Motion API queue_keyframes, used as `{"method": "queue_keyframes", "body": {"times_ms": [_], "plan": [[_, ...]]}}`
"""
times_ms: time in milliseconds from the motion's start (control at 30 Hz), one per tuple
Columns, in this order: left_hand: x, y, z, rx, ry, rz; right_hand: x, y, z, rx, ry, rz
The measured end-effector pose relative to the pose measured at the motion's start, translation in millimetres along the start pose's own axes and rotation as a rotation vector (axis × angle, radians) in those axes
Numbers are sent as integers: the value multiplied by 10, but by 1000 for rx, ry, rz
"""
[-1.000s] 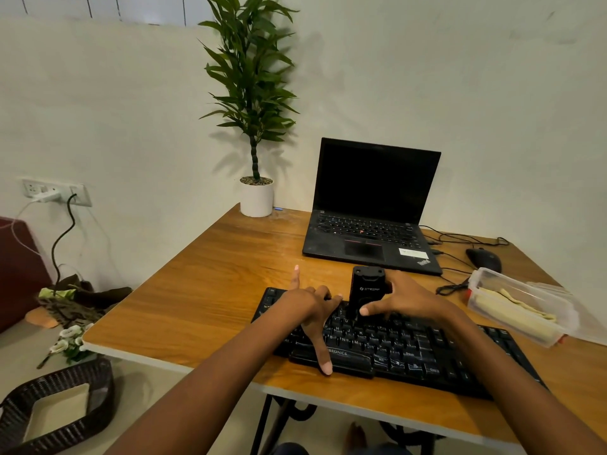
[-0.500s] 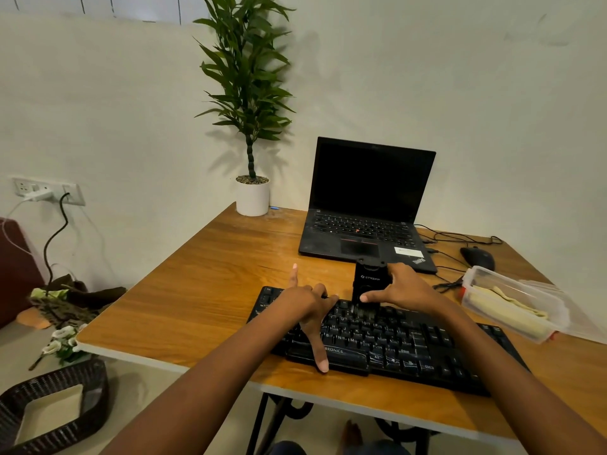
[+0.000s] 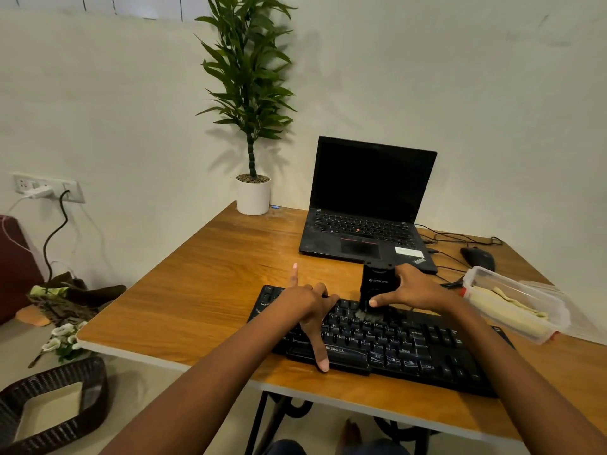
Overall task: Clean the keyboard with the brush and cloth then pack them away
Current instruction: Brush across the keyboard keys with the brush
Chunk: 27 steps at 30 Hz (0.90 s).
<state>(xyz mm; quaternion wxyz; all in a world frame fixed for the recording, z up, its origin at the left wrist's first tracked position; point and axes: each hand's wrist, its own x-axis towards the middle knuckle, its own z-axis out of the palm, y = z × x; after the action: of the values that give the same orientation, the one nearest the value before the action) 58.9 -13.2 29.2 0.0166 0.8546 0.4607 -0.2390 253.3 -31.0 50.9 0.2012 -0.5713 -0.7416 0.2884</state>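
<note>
The keyboard (image 3: pixel 410 353) lies lengthwise along the near edge of the tabletop (image 3: pixel 203 290). The person's right hand (image 3: pixel 417 290) grips the black brush (image 3: pixel 374 284) upright, thumb and fingers wrapped round its body, with the bristles down on the far key rows near the middle. The left hand (image 3: pixel 305 303) rests spread on the keys just left of it, thumb on the front edge, holding nothing. The cloth (image 3: pixel 502 303) sits in a clear container (image 3: pixel 525 290) nearer the right hand.

Head-worn view, down over desk (image 3: pixel 203 290)
</note>
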Motion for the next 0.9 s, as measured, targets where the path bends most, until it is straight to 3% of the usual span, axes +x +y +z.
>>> {"method": "queue_keyframes", "body": {"times_ms": [433,533,667,900], "plan": [[-4,20,-36,-2,-32,-17,106,68,38,60,29,-5],[-12,17,-29,3,-32,-17,88,66,84,91,-32,-5],[-15,29,-39,8,-26,-17,86,50,69,87,46,-13],[8,5,-4,-8,-21,-3,-80,178,32,220,32,38]]}}
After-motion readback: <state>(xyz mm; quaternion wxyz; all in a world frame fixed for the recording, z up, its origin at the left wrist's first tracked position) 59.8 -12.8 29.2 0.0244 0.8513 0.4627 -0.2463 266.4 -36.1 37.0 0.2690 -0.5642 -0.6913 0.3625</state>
